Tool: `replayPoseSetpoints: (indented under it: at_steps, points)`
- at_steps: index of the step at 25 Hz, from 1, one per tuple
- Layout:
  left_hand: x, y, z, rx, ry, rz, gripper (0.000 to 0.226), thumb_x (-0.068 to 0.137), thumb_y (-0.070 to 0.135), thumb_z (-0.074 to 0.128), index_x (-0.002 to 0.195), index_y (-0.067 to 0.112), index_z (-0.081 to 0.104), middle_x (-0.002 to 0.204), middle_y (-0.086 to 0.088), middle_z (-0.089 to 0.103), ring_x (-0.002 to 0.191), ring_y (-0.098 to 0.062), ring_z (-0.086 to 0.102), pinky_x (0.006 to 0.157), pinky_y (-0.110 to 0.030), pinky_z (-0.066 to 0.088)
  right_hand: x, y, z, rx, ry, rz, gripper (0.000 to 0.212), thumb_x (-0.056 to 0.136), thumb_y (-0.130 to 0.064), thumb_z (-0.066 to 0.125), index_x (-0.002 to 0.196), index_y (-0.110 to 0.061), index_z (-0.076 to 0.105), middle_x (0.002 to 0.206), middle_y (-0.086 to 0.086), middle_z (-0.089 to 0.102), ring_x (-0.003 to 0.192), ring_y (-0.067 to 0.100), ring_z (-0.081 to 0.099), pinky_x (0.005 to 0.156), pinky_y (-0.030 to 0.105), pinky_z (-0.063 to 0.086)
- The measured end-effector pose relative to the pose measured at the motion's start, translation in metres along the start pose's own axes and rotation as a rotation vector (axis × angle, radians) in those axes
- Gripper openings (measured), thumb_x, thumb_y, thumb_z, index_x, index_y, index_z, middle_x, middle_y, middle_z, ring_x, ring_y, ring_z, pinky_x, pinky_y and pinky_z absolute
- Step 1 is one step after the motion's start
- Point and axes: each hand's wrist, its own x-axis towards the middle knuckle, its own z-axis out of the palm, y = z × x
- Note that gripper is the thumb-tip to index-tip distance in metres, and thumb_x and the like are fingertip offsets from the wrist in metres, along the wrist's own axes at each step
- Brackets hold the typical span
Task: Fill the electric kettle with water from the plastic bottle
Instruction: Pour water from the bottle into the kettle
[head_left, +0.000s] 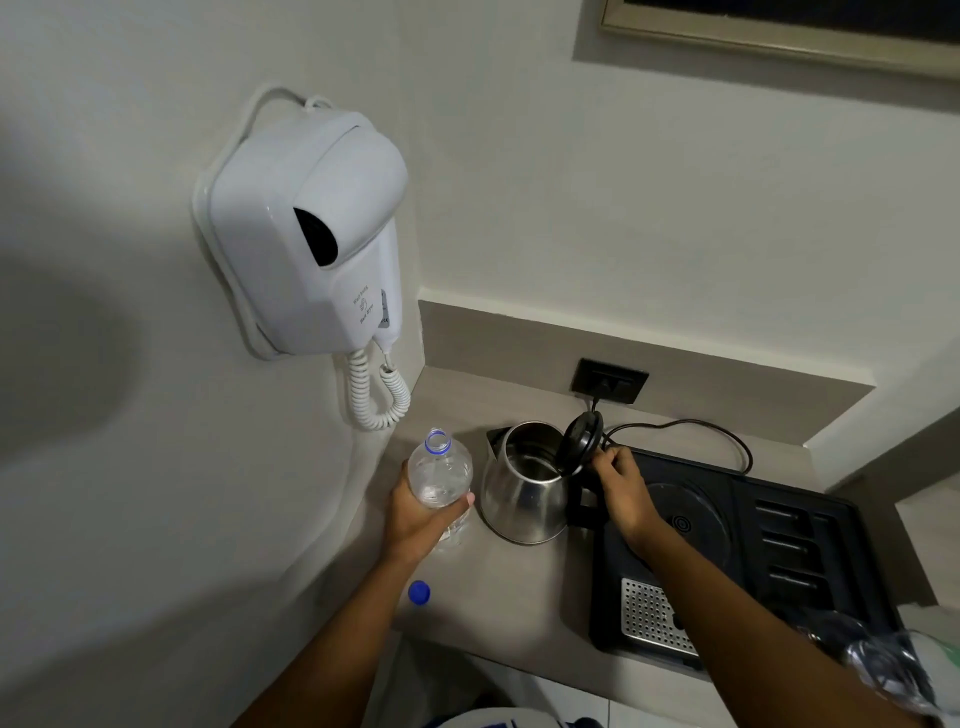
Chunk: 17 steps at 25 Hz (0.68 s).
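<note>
A steel electric kettle (522, 493) stands on the grey counter (519, 587), its black lid (581, 442) tipped open. My right hand (623, 491) grips the kettle's black handle on its right side. A clear plastic bottle (440, 475) with a blue neck ring stands upright and uncapped just left of the kettle, held around its lower body by my left hand (423, 519). Its blue cap (419, 592) lies on the counter close to my left forearm.
A black tray (810, 561) with the round kettle base and a metal drip grid sits to the right. A black cord runs to a wall socket (610, 381) behind the kettle. A white wall hair dryer (306, 234) hangs at left. A plastic bag (893, 670) lies at bottom right.
</note>
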Motion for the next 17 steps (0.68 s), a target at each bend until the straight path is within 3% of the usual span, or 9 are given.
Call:
replayPoseSetpoints:
  at_steps: [2, 4, 8, 11, 15, 17]
  points:
    - [0.000, 0.010, -0.003, 0.081, 0.015, 0.029, 0.071, 0.048, 0.039, 0.092, 0.110, 0.026, 0.059, 0.100, 0.006, 0.069, 0.095, -0.014, 0.066, 0.079, -0.029, 0.054, -0.002, -0.001, 0.000, 0.009, -0.003, 0.007, 0.040, 0.086, -0.053, 0.057, 0.085, -0.016, 0.043, 0.083, 0.007, 0.051, 0.083, 0.024, 0.048, 0.079, 0.040, 0.043]
    - [0.000, 0.029, -0.010, 0.224, 0.005, 0.120, 0.065, 0.049, 0.043, 0.090, 0.103, 0.032, 0.056, 0.093, 0.012, 0.067, 0.087, -0.012, 0.065, 0.074, -0.029, 0.053, -0.005, -0.004, 0.000, 0.005, 0.004, 0.023, 0.052, 0.072, -0.065, 0.056, 0.085, -0.016, 0.043, 0.085, 0.009, 0.052, 0.082, 0.024, 0.049, 0.080, 0.043, 0.045]
    - [-0.007, 0.078, -0.025, 0.601, -0.136, 0.219, 0.065, 0.053, 0.055, 0.081, 0.108, 0.030, 0.056, 0.083, 0.012, 0.062, 0.075, -0.012, 0.059, 0.064, -0.026, 0.047, -0.005, -0.004, -0.001, 0.000, 0.000, 0.034, 0.062, 0.064, -0.073, 0.057, 0.085, -0.016, 0.042, 0.087, 0.011, 0.051, 0.083, 0.025, 0.050, 0.089, 0.058, 0.050]
    - [-0.011, 0.097, -0.028, 0.796, -0.276, 0.141, 0.069, 0.047, 0.059, 0.076, 0.108, 0.031, 0.059, 0.081, 0.011, 0.064, 0.073, -0.012, 0.061, 0.060, -0.026, 0.048, -0.003, -0.003, -0.002, -0.011, -0.001, 0.044, 0.063, 0.064, -0.075, 0.059, 0.084, -0.017, 0.042, 0.086, 0.011, 0.052, 0.083, 0.026, 0.052, 0.090, 0.059, 0.051]
    - [-0.013, 0.098, -0.027, 0.971, -0.459, 0.075, 0.071, 0.041, 0.064, 0.076, 0.100, 0.026, 0.066, 0.086, 0.009, 0.068, 0.075, -0.011, 0.063, 0.070, -0.031, 0.057, -0.006, -0.007, -0.002, -0.036, 0.008, 0.017, 0.052, 0.075, -0.065, 0.062, 0.082, -0.019, 0.040, 0.080, 0.005, 0.050, 0.078, 0.020, 0.049, 0.082, 0.047, 0.048]
    - [-0.013, 0.101, -0.024, 1.020, -0.516, 0.040, 0.070, 0.040, 0.065, 0.075, 0.095, 0.024, 0.068, 0.082, 0.007, 0.069, 0.071, -0.012, 0.065, 0.069, -0.032, 0.059, -0.006, -0.007, -0.001, -0.056, 0.026, 0.014, 0.055, 0.070, -0.069, 0.058, 0.081, -0.018, 0.040, 0.078, 0.004, 0.051, 0.077, 0.020, 0.049, 0.087, 0.050, 0.048]
